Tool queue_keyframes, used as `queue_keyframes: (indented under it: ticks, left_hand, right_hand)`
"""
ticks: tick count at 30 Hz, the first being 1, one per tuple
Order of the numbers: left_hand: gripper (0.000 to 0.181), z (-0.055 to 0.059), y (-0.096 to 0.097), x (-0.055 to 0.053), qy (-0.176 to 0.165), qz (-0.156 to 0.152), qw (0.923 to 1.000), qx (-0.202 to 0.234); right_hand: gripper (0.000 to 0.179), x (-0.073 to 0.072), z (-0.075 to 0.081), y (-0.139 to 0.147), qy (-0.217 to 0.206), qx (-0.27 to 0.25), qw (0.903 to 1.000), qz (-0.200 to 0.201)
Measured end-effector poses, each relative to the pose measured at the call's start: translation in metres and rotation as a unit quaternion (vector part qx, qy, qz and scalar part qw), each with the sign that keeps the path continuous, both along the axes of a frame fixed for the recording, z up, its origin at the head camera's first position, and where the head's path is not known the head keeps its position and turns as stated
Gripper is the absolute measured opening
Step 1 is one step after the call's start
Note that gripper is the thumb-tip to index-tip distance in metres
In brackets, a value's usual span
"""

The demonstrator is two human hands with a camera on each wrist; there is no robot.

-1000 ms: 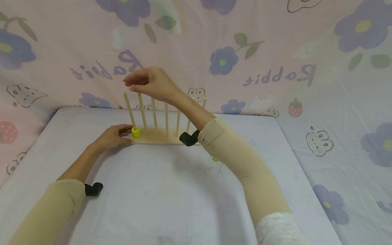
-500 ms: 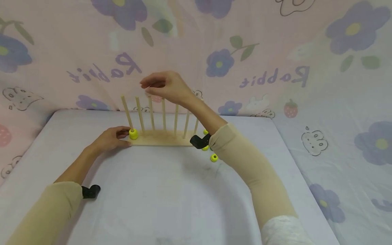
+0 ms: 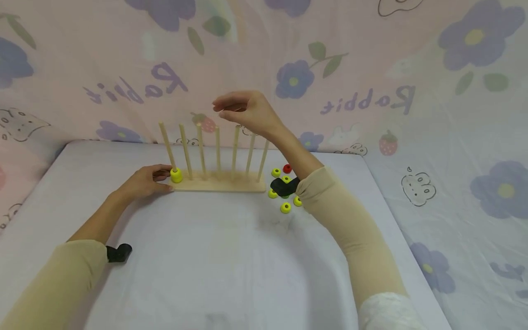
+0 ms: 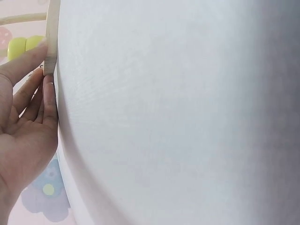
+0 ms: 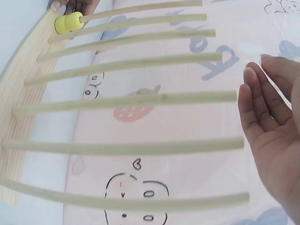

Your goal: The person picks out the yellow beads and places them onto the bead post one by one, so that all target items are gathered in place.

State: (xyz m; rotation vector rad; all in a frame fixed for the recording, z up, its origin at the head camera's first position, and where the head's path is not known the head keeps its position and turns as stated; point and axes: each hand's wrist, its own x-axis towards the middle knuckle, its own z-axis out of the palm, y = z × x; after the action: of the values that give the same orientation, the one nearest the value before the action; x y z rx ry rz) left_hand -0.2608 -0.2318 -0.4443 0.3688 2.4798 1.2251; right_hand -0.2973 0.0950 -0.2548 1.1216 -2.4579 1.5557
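Note:
A wooden peg board point(image 3: 218, 185) with several upright rods lies on the white table. Two yellow beads point(image 5: 68, 22) are stacked at the foot of its leftmost rod point(image 3: 167, 146). My left hand point(image 3: 142, 184) grips the board's left end, thumb at the front corner and fingers behind, beside the beads. In the left wrist view the thumb point(image 4: 30, 58) lies against the board's edge. My right hand point(image 3: 251, 112) is raised above the rod tops near the middle, fingers loosely bent and nothing between them. In the right wrist view it is just beyond the rod ends.
Right of the board lie several loose yellow beads point(image 3: 285, 207) and a red bead point(image 3: 287, 168), some partly hidden by the right wrist's black camera mount point(image 3: 284, 187). A patterned cloth point(image 3: 247, 46) hangs behind the table point(image 3: 206, 275).
My right hand has moved rightward over the rod tops, from the leftmost rods to the middle. The loose beads have come into view. My left hand stays at the board's end.

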Motion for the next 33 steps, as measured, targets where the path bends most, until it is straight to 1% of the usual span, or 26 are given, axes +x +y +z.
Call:
queue_keyframes:
  ticks: [7, 11, 13, 17, 19, 20, 26, 29, 33]
  left_hand:
    - [0.081, 0.002, -0.002, -0.001, 0.005, 0.002, 0.9999, -0.015]
    - [0.080, 0.002, -0.002, -0.001, 0.005, 0.001, 0.9999, -0.013]
    - [0.080, 0.001, -0.001, -0.002, 0.005, -0.004, 0.9999, -0.011]
    - [0.080, -0.001, -0.001, -0.003, 0.006, -0.007, 0.9999, -0.009]
    - [0.079, -0.001, -0.001, -0.003, 0.006, -0.007, 0.9999, -0.006]
    - [0.080, -0.001, -0.001, -0.003, 0.007, -0.008, 0.9999, -0.005]
    - [0.080, 0.000, -0.003, -0.004, 0.007, 0.000, 0.9999, -0.009]
    - [0.079, 0.000, -0.004, -0.003, 0.006, 0.001, 0.9999, -0.008]
    - [0.078, 0.000, -0.003, -0.001, 0.004, -0.001, 1.0000, -0.003]
  right_hand:
    - [0.026, -0.001, -0.007, 0.020, -0.005, -0.006, 0.9998, -0.015]
    - [0.026, 0.001, -0.010, 0.031, -0.007, -0.003, 0.9995, -0.030]
    - [0.026, 0.005, -0.010, 0.036, -0.009, -0.001, 0.9992, -0.039]
    - [0.027, 0.019, -0.003, 0.044, -0.016, 0.008, 0.9985, -0.052]
    - [0.027, 0.023, -0.001, 0.049, -0.018, 0.011, 0.9980, -0.060]
    - [0.027, 0.023, -0.002, 0.052, -0.017, 0.010, 0.9979, -0.062]
    - [0.028, 0.009, -0.018, 0.069, -0.019, 0.010, 0.9970, -0.075]
    - [0.028, 0.008, -0.023, 0.076, -0.021, 0.007, 0.9966, -0.079]
    - [0.027, 0.010, -0.031, 0.088, -0.027, -0.001, 0.9956, -0.090]
